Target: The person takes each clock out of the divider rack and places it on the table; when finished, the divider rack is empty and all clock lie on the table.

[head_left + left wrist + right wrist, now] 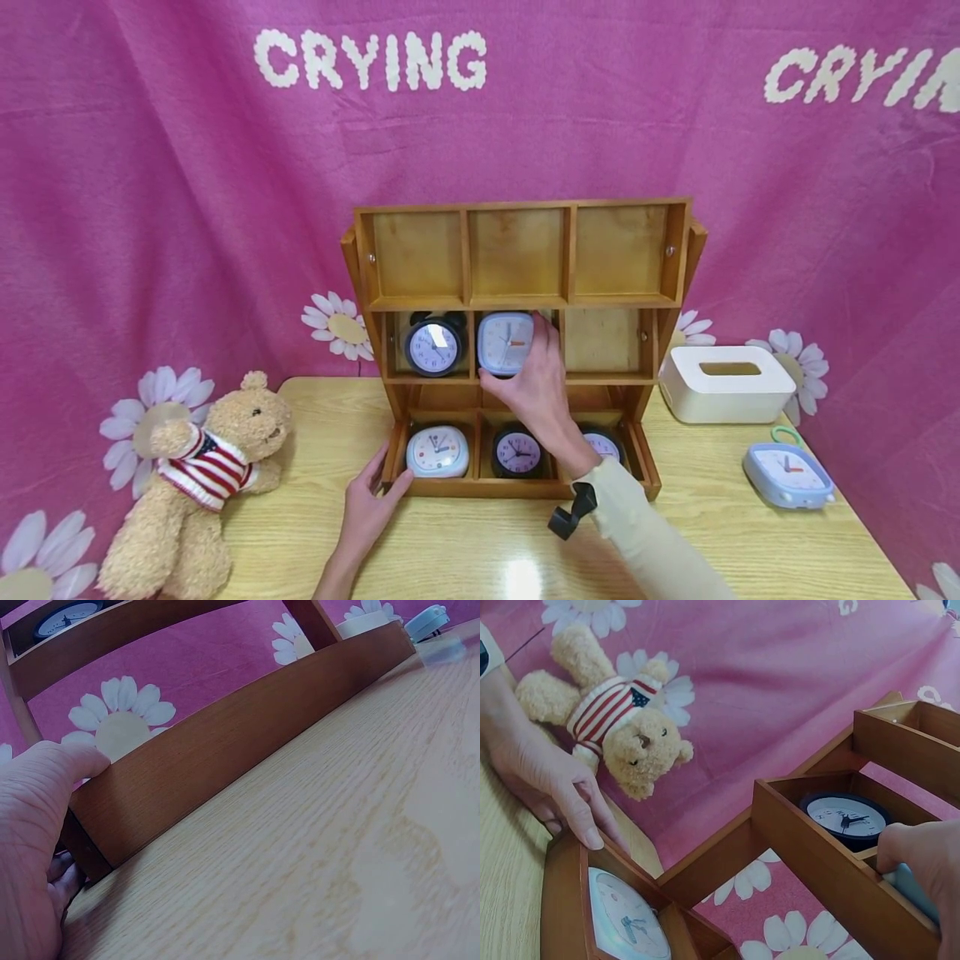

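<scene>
So the surface (300,500) here is pale wood-grain stuff, shoved up against a magenta cloth (525,133) with white daisies and CRYING lettering twice across it, the right one cut off. One wooden rack (517,302) on it, three tiers, three slots each. I count six clocks total: a black one with bells (433,347) and a light blue clock (498,343) on the middle tier, three along the bottom (the right one half hidden by a sleeve (637,525)), plus a blue clock (783,473) out on the right. Right hand (542,375) has its fingers gripping that light blue clock, middle slot. Left hand (367,504) is clasping the rack's front left corner, thumb on top. Also one teddy bear (210,472) and one white tissue box (690,393).
</scene>
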Demonstrator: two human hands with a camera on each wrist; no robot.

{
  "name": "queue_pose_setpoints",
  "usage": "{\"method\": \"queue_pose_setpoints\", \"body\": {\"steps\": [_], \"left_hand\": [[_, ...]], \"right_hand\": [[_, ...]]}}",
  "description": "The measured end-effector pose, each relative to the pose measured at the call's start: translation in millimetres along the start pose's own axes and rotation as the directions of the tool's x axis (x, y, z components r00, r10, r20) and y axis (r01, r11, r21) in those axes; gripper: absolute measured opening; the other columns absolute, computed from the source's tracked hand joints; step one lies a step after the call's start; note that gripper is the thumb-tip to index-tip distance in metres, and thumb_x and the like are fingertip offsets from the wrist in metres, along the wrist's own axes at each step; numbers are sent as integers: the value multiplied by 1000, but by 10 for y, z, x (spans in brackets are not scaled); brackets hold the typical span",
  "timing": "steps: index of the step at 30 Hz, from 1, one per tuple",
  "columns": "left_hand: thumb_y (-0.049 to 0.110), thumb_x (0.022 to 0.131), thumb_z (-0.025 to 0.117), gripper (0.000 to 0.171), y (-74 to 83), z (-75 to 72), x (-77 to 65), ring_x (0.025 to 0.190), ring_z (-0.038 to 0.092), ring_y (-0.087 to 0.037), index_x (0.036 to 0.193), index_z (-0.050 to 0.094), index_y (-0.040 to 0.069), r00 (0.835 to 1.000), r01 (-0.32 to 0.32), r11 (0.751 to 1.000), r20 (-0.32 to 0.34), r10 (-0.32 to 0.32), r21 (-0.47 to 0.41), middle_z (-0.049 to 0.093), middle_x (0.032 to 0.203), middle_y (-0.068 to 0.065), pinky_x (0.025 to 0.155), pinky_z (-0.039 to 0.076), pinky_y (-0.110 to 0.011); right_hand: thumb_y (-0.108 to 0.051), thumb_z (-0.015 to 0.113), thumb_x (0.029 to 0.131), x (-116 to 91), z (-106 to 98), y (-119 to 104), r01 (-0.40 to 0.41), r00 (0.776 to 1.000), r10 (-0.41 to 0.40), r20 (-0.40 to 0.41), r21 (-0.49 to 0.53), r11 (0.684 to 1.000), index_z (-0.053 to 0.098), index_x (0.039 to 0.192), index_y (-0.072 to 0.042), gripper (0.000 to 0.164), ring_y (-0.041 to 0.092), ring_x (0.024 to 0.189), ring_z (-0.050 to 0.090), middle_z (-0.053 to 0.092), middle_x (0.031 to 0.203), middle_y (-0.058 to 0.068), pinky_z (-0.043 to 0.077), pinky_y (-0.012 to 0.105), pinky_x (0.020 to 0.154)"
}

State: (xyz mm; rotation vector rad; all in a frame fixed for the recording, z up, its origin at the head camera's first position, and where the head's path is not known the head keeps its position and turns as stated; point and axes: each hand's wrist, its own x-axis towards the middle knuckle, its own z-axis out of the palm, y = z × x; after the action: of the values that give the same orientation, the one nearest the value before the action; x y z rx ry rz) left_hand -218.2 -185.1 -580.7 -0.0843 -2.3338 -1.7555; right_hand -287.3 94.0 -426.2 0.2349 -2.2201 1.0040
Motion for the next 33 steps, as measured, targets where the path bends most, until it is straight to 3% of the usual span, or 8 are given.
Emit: {"method": "queue_pose_setpoints", "body": {"steps": [6,13,21,33], "left_hand": [[19,94,80,71,-11,6,0,137,54,-34,154,48,-1,1000,22,1000,-4,-22,3,52,153,-21,113,44,-46],[19,95,79,71,-6,4,-12,138,53,-38,154,47,-3,1000,14,1000,-3,-14,6,52,153,-23,113,43,-49],[17,95,79,70,29,-2,3,140,51,-39,154,47,-3,1000,9,1000,3,-9,-26,49,154,-24,115,41,-51],[18,94,79,70,7,14,13,143,46,-41,153,47,-5,1000,16,1000,-9,-16,-6,48,154,-27,115,39,-51]], "right_hand": [[-33,95,68,-35,-19,4,27,999,-26,-25,25,999,32,156,0,114,38,120,56,44,147,25,56,55,99],[-35,93,65,-91,-83,-30,48,998,-45,-46,69,996,33,158,-3,115,36,120,55,43,149,23,57,53,97],[-35,93,63,-135,-225,-78,50,995,-40,-91,109,993,38,156,-1,113,34,112,58,48,140,21,60,49,88],[-31,94,63,-338,-467,-50,33,997,-20,-79,165,986,32,162,-7,119,36,125,52,42,152,19,54,57,99]]}}
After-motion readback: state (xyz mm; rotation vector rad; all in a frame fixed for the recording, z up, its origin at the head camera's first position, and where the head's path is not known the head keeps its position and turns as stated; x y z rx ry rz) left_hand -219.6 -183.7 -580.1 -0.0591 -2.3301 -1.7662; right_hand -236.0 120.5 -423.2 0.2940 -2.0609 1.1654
